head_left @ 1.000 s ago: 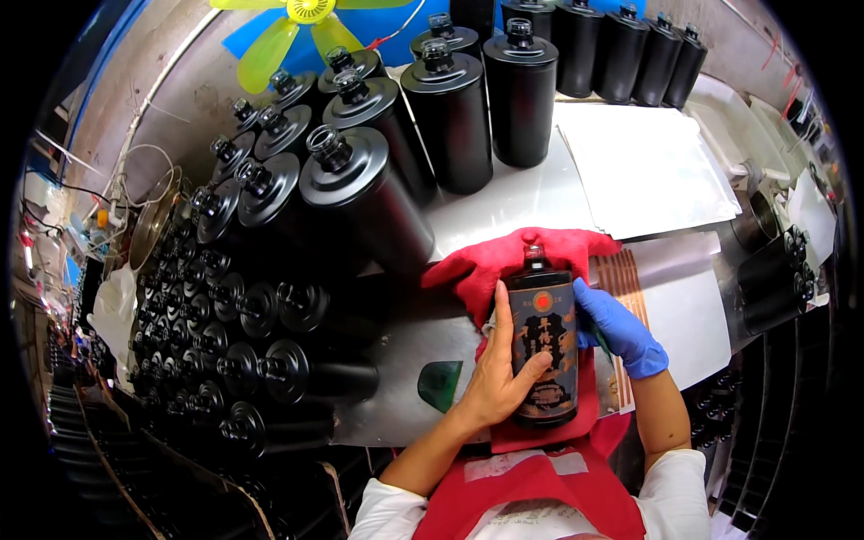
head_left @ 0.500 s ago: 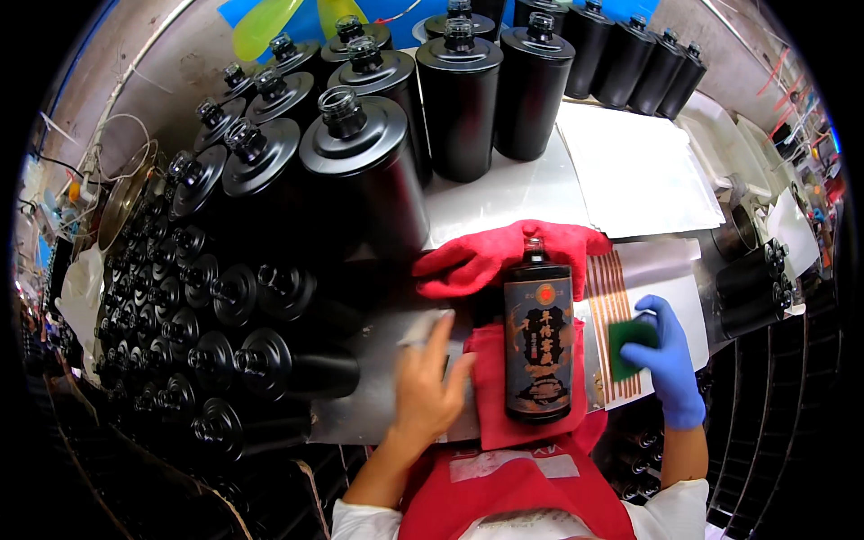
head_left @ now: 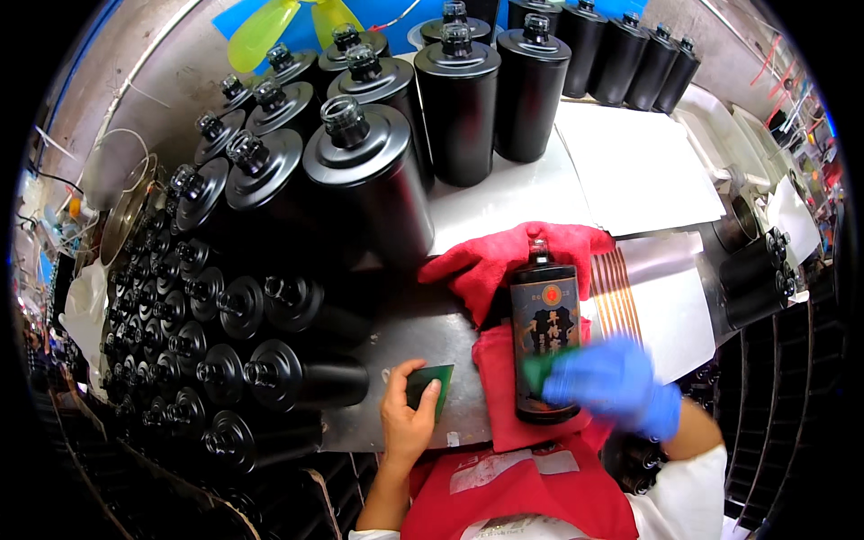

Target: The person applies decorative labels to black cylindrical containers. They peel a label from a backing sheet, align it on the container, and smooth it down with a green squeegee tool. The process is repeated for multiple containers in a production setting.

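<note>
A flat black bottle point(head_left: 546, 310) with a dark decorated label lies on a red cloth point(head_left: 496, 367), its neck pointing away from me and resting by a bunched red towel point(head_left: 477, 260). My right hand point(head_left: 612, 382), in a blue glove, is blurred over the bottle's lower half. Its fingers press a green pad point(head_left: 537, 372) against the label. Left of the cloth, my bare left hand point(head_left: 409, 416) pinches a thin, dark green square piece point(head_left: 438, 387) between thumb and fingers, just above the metal tabletop point(head_left: 409, 335).
Tall black bottles point(head_left: 369, 171) stand at the back, and many more point(head_left: 306, 373) fill the left side. Right of the labelled bottle lies a sheet with brown-gold strips point(head_left: 617, 292). White paper point(head_left: 634, 166) lies behind it. Two black bottles point(head_left: 754, 279) lie at the right.
My right hand has moved left with the green pad, from the striped sheet onto the bottle. My left hand has come lower and nearer me; the green square now shows in it.
</note>
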`<state>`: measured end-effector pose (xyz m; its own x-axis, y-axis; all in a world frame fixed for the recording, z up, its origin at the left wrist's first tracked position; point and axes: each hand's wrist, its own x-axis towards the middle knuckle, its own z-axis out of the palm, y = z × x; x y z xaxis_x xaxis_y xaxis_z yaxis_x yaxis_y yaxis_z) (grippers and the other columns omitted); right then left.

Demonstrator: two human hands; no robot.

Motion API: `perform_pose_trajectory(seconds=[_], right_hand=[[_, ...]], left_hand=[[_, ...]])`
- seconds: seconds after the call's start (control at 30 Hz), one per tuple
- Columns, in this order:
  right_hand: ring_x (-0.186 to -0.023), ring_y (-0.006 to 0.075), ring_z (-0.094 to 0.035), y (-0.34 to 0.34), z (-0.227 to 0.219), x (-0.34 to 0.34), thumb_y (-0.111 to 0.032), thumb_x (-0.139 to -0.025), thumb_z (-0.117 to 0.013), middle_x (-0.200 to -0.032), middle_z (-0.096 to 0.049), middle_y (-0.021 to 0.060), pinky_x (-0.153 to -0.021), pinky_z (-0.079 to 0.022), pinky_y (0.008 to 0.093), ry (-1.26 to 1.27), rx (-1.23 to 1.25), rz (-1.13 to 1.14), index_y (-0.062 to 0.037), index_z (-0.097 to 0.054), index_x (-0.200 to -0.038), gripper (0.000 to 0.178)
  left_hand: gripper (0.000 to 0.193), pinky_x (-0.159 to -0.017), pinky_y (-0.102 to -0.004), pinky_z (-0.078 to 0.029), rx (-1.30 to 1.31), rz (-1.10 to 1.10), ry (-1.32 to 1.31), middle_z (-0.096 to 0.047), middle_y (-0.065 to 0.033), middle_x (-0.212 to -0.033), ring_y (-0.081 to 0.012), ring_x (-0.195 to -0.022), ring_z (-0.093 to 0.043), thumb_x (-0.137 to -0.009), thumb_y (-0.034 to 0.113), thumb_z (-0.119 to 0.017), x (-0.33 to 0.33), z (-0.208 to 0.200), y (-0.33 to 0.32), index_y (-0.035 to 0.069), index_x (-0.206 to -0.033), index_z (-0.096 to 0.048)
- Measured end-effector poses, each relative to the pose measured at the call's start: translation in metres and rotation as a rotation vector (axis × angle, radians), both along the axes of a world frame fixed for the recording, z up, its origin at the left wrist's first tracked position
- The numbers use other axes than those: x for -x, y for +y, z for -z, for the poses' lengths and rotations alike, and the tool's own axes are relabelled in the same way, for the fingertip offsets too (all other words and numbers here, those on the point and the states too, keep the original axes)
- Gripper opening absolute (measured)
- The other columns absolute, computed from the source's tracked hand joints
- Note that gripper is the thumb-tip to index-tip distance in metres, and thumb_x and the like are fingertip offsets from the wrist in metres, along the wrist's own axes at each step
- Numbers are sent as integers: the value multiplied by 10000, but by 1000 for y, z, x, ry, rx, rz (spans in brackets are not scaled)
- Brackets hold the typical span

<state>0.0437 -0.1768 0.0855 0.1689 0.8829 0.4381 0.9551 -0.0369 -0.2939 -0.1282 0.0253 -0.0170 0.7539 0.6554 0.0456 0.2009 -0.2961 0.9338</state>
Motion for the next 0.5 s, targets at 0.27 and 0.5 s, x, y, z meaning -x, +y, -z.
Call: perform_pose_trajectory(seconds=[0.27,0.5], right_hand=[[-694,150,-607,-14,-6,41,-75,-824,-648,-783,-602,100,-617,-485,278,735,-72,643,-22,-491,-1088,312],[-930,126,-559,19,15,-3,-80,-885,-556,-1003,-562,86,-815,-463,264,1059,-354,688,-41,-460,-1157,291]], left_hand=[[216,-662,-252,-474,150,85,-360,-600,-65,-864,-114,-758,-584,-834,53,-657,-68,-54,-35,19,-1029,-569],[219,-706,-252,-463,341,52,-411,-563,-61,-911,-110,-799,-552,-884,88,-620,-113,-29,-43,15,-1063,-517]])
